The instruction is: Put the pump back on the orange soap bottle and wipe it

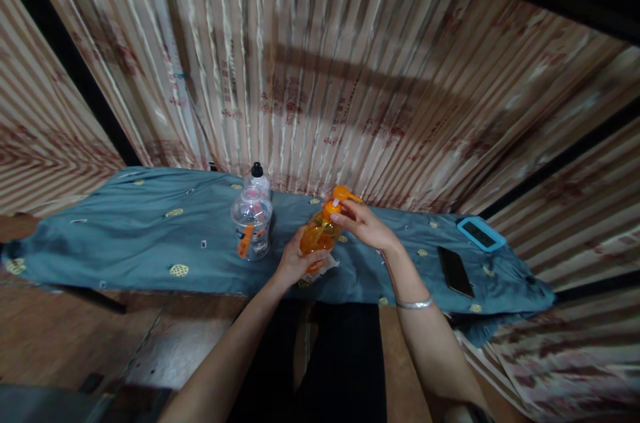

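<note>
With left hand (295, 260) curled round the amber pump bottle (319, 234), and with right hand (369, 226) pinched nearly closed on its orange collar (330, 210).
Best to brace the bottle firmly without squeezing, and work only at the collar with light pressure. Held tilted above or against the cloth-covered surface (125, 230), hard to tell which, just right of the clear cup (255, 220), with left forearm (235, 343) reaching forward and right wrist (391, 246) bent inward.

Cup (250, 231) leftward, apparently room rightward.
</note>
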Demonstrator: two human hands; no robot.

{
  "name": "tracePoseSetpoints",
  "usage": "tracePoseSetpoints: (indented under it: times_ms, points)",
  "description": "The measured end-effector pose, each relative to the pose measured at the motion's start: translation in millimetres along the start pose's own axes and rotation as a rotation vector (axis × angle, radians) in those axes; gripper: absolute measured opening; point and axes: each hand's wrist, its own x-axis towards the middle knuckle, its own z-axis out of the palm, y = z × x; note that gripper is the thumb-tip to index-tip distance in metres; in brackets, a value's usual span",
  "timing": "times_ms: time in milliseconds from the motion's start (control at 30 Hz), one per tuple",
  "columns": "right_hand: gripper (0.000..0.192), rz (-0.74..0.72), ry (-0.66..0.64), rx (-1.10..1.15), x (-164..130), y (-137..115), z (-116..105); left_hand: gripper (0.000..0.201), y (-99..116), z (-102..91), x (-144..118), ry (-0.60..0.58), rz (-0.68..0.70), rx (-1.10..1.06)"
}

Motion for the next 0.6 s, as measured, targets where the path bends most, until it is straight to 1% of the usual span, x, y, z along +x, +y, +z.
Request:
tracePoseSetpoints:
  times_ms: [133,333,500,600]
  points:
    - [0.056,-0.003,0.056,-0.042,0,4,2,0.057,-2,0.0,1,0.008,-0.005,0.019]
    - [0.059,0.012,0.068,-0.001,-1,6,6,0.058,-3,-1.0,1,-0.018,0.012,-0.008]
    - [0.059,0.010,0.079,0.049,-1,6,10,0.059,-2,-0.9,1,-0.020,-0.001,-0.002]
    - [0.053,-0.003,0.079,-0.044,-2,4,11,0.060,-3,-1.6,0,-0.015,-0.008,0.014]
